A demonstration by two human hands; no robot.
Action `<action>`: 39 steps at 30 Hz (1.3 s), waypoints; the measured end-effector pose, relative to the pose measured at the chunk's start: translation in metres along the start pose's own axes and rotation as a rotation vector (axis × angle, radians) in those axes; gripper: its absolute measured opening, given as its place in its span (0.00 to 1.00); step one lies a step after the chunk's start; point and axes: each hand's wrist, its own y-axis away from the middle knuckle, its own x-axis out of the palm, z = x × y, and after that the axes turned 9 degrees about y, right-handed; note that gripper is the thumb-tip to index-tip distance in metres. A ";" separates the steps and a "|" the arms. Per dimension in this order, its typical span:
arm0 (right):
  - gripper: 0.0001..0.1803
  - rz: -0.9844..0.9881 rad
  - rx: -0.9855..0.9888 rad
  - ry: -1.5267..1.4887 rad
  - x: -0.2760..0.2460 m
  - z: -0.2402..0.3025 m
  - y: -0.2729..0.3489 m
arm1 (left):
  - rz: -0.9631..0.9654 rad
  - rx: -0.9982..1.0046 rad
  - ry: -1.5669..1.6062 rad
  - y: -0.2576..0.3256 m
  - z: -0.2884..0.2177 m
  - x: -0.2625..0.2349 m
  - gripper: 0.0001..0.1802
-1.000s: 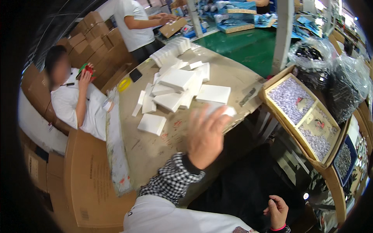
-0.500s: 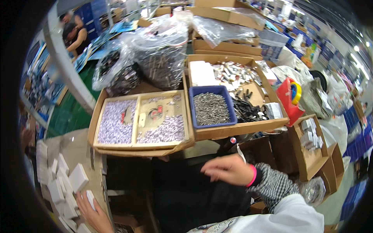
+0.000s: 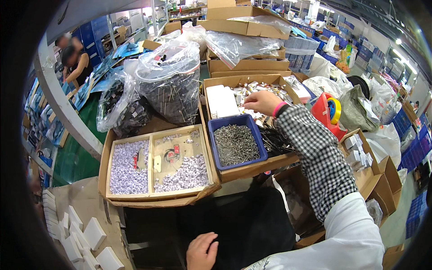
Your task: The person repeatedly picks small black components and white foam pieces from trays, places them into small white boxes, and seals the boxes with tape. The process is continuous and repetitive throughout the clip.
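Head view: the right hand [image 3: 262,102] reaches into the cardboard box [image 3: 252,81], fingers pinched among the small shiny packets [image 3: 265,90]; what they grip I cannot tell. Picking seems underway. Just below sits the blue bin [image 3: 236,144]. Left hand [image 3: 202,251] rests loosely curled, holding nothing.

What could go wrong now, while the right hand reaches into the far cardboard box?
The checked sleeve passes right above the blue bin of small metal parts, so it might snag and scatter some. The right hand picks among shiny loose pieces; neighbours may spill. The left hand rests low, not steadying any box.
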 end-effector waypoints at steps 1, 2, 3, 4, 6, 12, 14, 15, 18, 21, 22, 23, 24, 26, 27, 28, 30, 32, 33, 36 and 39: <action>0.18 0.016 0.009 0.075 0.004 0.004 -0.013 | 0.022 0.001 0.012 -0.002 -0.001 0.004 0.09; 0.21 0.053 0.062 0.141 0.008 0.008 -0.024 | 0.044 0.004 0.024 -0.004 -0.002 0.008 0.10; 0.24 0.067 0.061 0.205 0.012 0.012 -0.033 | 0.059 0.011 0.033 -0.005 -0.002 0.010 0.10; 0.28 0.092 0.079 0.256 0.014 0.015 -0.040 | 0.073 0.003 0.035 -0.006 -0.003 0.011 0.10; 0.43 0.193 0.078 0.315 0.021 0.022 -0.050 | 0.079 -0.012 0.054 -0.005 -0.002 0.012 0.10; 0.33 0.337 0.175 0.423 0.028 0.030 -0.073 | 0.053 -0.060 0.026 -0.001 0.009 0.006 0.10; 0.29 0.315 0.183 0.394 0.029 0.029 -0.076 | 0.047 -0.061 0.024 -0.001 0.012 0.005 0.10; 0.32 0.310 0.221 0.381 0.030 0.028 -0.076 | 0.046 -0.059 0.020 -0.001 0.012 0.005 0.10; 0.40 0.219 0.303 0.301 0.036 0.029 -0.077 | 0.052 -0.057 0.014 0.000 0.013 0.006 0.10; 0.41 0.118 0.379 0.222 0.041 0.027 -0.081 | 0.050 -0.062 0.021 0.000 0.013 0.007 0.10; 0.41 0.079 0.385 0.187 0.042 0.026 -0.083 | 0.047 -0.065 0.028 0.000 0.013 0.007 0.10; 0.37 0.051 0.360 0.191 0.042 0.024 -0.086 | 0.041 -0.071 0.028 0.001 0.014 0.007 0.10; 0.34 0.046 0.374 0.185 0.043 0.021 -0.088 | 0.038 -0.073 0.020 0.001 0.014 0.006 0.10; 0.31 0.048 0.385 0.149 0.042 0.016 -0.092 | 0.039 -0.073 0.003 0.001 0.016 0.006 0.10; 0.29 0.017 0.395 0.116 0.042 0.014 -0.094 | 0.039 -0.072 0.008 0.000 0.016 0.005 0.10; 0.27 -0.020 0.326 0.122 0.041 0.011 -0.094 | 0.040 -0.071 0.012 0.000 0.017 0.005 0.10; 0.25 -0.001 0.308 0.066 0.039 0.009 -0.094 | 0.039 -0.068 0.021 -0.002 0.018 0.006 0.10; 0.26 0.039 0.317 -0.097 0.035 0.009 -0.093 | 0.036 -0.066 0.028 -0.003 0.018 0.007 0.10; 0.26 0.059 0.305 -0.194 0.033 0.008 -0.091 | 0.032 -0.066 0.026 -0.004 0.018 0.007 0.10; 0.24 -0.030 0.307 -0.095 0.019 0.010 -0.083 | 0.026 -0.072 0.022 -0.002 0.018 0.007 0.10; 0.26 -0.128 0.243 -0.162 0.000 0.012 -0.051 | -0.001 -0.087 0.054 0.001 0.020 0.004 0.10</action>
